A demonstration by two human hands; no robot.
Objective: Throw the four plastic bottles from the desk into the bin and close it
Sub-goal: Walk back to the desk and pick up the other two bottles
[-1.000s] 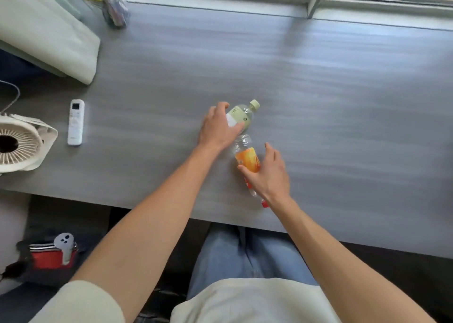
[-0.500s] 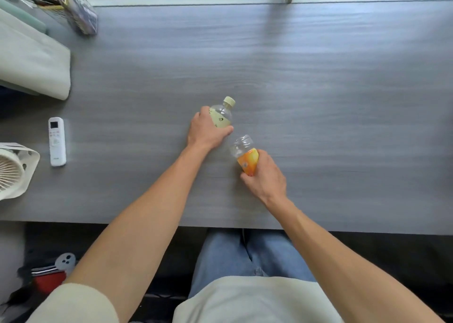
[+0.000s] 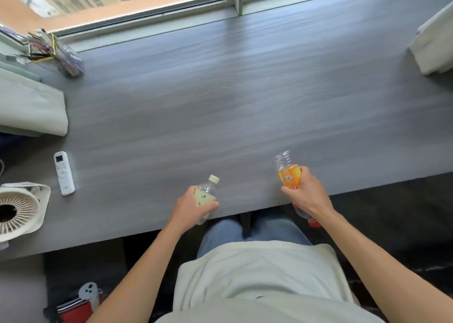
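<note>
Each hand held one bottle above the counter (image 3: pixel 245 102) edge: left hand (image 3: pixel 190 210) fingers clamped on the green-label bottle (image 3: pixel 206 195), right hand (image 3: pixel 305 195) fingers on the orange-label bottle (image 3: pixel 289 175). The carrying step seemed in hand; next, finding the bin, not visible.

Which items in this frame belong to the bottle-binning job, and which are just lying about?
Job: green-label bottle in left hand; orange-label bottle in right hand.
Lying about: remote, fan, pen holder, folded cloth.
</note>
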